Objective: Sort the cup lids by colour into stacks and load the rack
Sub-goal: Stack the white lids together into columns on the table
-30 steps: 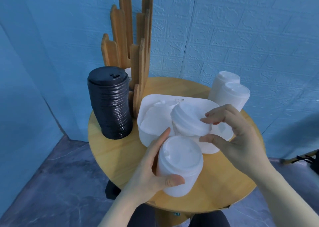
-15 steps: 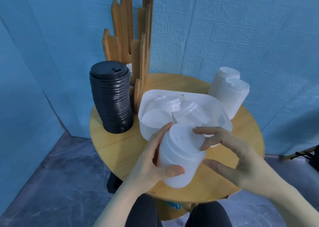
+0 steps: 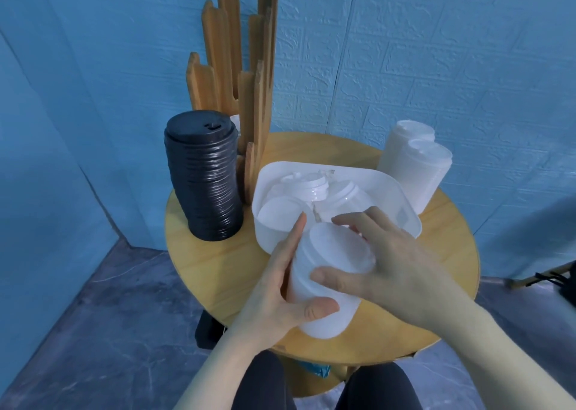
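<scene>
Right hand (image 3: 386, 260) has come out of the white bin (image 3: 402, 205) since a second ago and now caps the top of the white lid stack (image 3: 324, 285), fingers curled over its upper rim, thumb on its near side; the lid it was lifting is no longer separate, so I read it as just added to that stack; left hand (image 3: 280, 288) grips the stack's side, thumb across the front; stack sits lower centre of frame, over the near edge of the counter (image 3: 215, 253); long axis near upright, top tilted toward upper centre; more white lids left in the bin; black lid stack (image 3: 204, 179) stands left; wooden rack (image 3: 240, 76) behind it, upper centre; two white stacks (image 3: 414, 166) stand right; rack loading looks pending.
</scene>
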The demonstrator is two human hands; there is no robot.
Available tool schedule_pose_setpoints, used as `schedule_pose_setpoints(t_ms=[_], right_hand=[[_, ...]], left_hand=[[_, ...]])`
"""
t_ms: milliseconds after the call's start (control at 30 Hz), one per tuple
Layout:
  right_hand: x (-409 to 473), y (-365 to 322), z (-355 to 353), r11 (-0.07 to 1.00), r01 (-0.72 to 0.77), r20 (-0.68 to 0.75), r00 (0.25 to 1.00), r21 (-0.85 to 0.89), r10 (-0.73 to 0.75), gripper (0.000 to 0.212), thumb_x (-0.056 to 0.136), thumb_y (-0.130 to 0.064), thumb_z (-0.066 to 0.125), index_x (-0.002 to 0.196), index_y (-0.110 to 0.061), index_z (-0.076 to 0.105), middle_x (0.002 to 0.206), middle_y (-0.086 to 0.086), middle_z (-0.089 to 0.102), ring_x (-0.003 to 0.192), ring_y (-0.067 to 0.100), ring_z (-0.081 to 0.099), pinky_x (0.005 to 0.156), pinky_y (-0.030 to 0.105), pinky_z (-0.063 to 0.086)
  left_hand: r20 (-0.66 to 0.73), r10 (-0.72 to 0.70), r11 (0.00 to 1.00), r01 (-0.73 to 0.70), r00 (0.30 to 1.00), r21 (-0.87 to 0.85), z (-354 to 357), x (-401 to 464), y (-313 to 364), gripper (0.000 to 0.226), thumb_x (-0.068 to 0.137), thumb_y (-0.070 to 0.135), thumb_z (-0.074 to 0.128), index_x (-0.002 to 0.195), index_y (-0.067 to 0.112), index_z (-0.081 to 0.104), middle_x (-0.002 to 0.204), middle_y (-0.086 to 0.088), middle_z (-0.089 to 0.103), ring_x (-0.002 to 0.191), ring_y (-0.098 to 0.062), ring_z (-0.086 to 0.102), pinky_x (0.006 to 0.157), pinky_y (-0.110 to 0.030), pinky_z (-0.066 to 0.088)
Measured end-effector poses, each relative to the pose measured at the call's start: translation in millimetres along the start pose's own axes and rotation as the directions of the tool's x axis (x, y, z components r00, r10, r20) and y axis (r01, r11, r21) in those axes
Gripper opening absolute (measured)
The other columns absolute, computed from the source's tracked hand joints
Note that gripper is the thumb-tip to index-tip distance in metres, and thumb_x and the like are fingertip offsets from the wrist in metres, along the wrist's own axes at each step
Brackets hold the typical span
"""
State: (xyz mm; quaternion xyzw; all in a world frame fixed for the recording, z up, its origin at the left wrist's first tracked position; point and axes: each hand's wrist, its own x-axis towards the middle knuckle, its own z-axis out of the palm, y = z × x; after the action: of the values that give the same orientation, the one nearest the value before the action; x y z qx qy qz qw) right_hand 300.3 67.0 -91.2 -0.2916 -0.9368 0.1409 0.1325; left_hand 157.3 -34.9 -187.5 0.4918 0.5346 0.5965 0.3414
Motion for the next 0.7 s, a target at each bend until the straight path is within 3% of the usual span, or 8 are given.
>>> schedule_pose_setpoints(t_ms=[100,133,233,300,400,500,600,700], right_hand=[[-7.4,-11.1,3.6,0.973,-0.023,-0.079,0.997,-0.232,0.005,0.101,0.056,-0.099,0.019,0.133,-0.037,0.039,0.113,-0.019,0.043,0.091,0.008,0.045,0.075,0.024,0.038],[-8.5,-7.6,0.9,0.986,0.006,-0.047,0.999,-0.167,-0.014,0.101,0.056,-0.1,0.02,0.134,-0.039,0.038,0.115,-0.021,0.042,0.096,0.006,0.046,0.08,0.024,0.04],[3.8,16.5,-9.4,0.942,0.125,0.132,0.976,0.31,-0.173,0.085,0.06,-0.09,0.051,0.137,-0.057,0.031,0.134,-0.038,0.032,0.127,-0.005,0.04,0.099,0.024,0.04],[9.1,29.2,-10.6,0.909,0.181,0.132,0.96,0.376,-0.246,0.081,0.067,-0.071,0.067,0.138,-0.062,0.03,0.143,-0.036,0.032,0.132,-0.003,0.039,0.094,0.015,0.039],[6.5,28.7,-16.0,0.92,0.151,0.079,0.978,0.361,-0.191,0.076,0.06,-0.055,0.069,0.132,-0.058,0.043,0.125,-0.025,0.055,0.119,0.004,0.049,0.082,0.011,0.039],[0.9,13.0,-15.6,0.982,0.051,0.076,0.995,0.18,-0.065,0.073,0.06,-0.081,0.051,0.125,-0.049,0.048,0.111,-0.028,0.052,0.103,0.0,0.049,0.077,0.015,0.037],[-8.3,-13.6,1.9,0.978,-0.028,-0.152,0.988,-0.207,-0.004,0.085,0.062,-0.091,0.028,0.118,-0.032,0.056,0.096,-0.018,0.05,0.079,0.006,0.046,0.065,0.019,0.034],[-11.9,-18.7,3.3,0.946,-0.061,-0.143,0.99,-0.318,0.016,0.1,0.06,-0.096,0.019,0.125,-0.029,0.052,0.102,-0.013,0.051,0.091,0.012,0.049,0.076,0.028,0.037]], left_hand=[[-0.006,0.008,1.0,-0.007,1.0,0.03,-0.8,0.7,-1.2,0.096,0.063,0.048,0.081,0.136,0.074,0.024,0.145,0.031,0.041,0.136,0.004,0.039,0.102,-0.014,0.04],[-0.004,0.01,0.999,-0.01,1.0,0.03,-1.0,0.9,-1.2,0.096,0.063,0.048,0.081,0.137,0.072,0.025,0.146,0.028,0.041,0.136,0.003,0.04,0.105,-0.018,0.041],[0.003,0.021,0.999,-0.021,1.0,0.031,-1.1,1.3,-0.5,0.099,0.061,0.057,0.084,0.141,0.067,0.027,0.148,0.022,0.042,0.138,-0.002,0.04,0.11,-0.03,0.041],[0.0,0.032,0.999,-0.032,0.999,0.027,-0.6,1.9,-0.3,0.099,0.059,0.067,0.082,0.141,0.066,0.027,0.148,0.024,0.041,0.138,-0.001,0.039,0.109,-0.027,0.04],[0.002,0.032,0.999,-0.032,0.999,-0.006,0.1,1.6,1.0,0.1,0.059,0.067,0.082,0.141,0.068,0.024,0.148,0.026,0.042,0.138,-0.001,0.04,0.105,-0.022,0.042],[0.014,0.026,0.999,-0.026,1.0,-0.04,0.1,0.1,1.0,0.106,0.063,0.059,0.084,0.143,0.068,0.016,0.146,0.033,0.042,0.137,0.002,0.041,0.101,-0.014,0.042],[0.011,0.022,0.999,-0.022,1.0,-0.025,-0.2,-0.8,0.1,0.109,0.068,0.041,0.088,0.145,0.067,0.014,0.142,0.039,0.041,0.134,0.008,0.041,0.099,-0.011,0.041],[-0.009,0.032,0.999,-0.032,0.999,0.015,-0.4,-1.1,-0.9,0.102,0.071,0.032,0.089,0.143,0.064,0.024,0.136,0.044,0.041,0.129,0.015,0.04,0.097,-0.008,0.041]])
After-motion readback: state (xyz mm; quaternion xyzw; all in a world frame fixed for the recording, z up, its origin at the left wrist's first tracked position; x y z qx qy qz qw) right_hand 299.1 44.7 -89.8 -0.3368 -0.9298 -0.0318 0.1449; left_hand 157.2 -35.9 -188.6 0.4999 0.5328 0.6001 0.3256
